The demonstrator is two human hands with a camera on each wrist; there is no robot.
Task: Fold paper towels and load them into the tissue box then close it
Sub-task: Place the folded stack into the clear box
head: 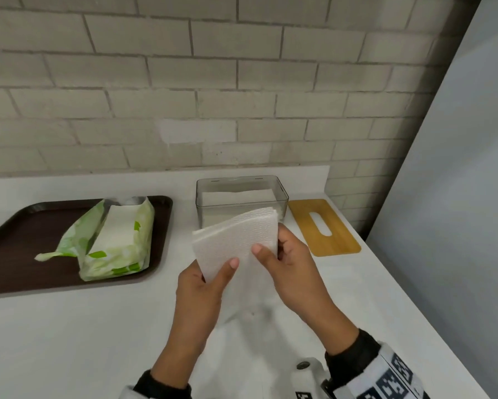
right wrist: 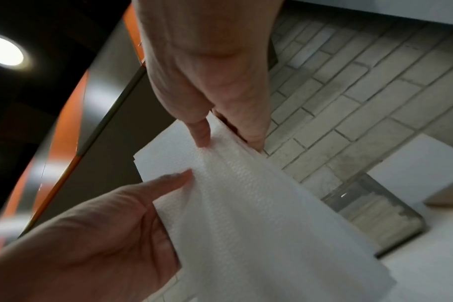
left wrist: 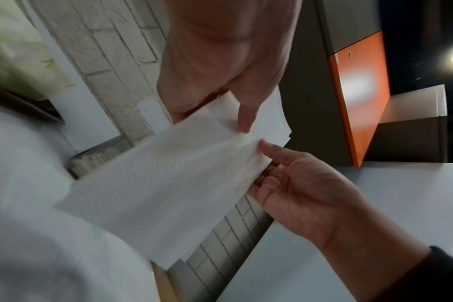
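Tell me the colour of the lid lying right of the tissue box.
Light wood tan, with a rounded slot; the lid shows best in the head view.

The head view looks forward and down from above onto the white counter (head: 98, 326), facing the grey brick wall (head: 213, 82), with both hands mid-frame below it. The left wrist view sits very close under the left hand (left wrist: 220, 57), looking along it and tilted upward toward a dark ceiling. The right wrist view does likewise from under the right hand (right wrist: 207, 61). All three views share the folded white embossed paper towel (head: 236, 240) held between the hands, the brick wall, and the clear plastic tissue box (head: 242, 194) behind.
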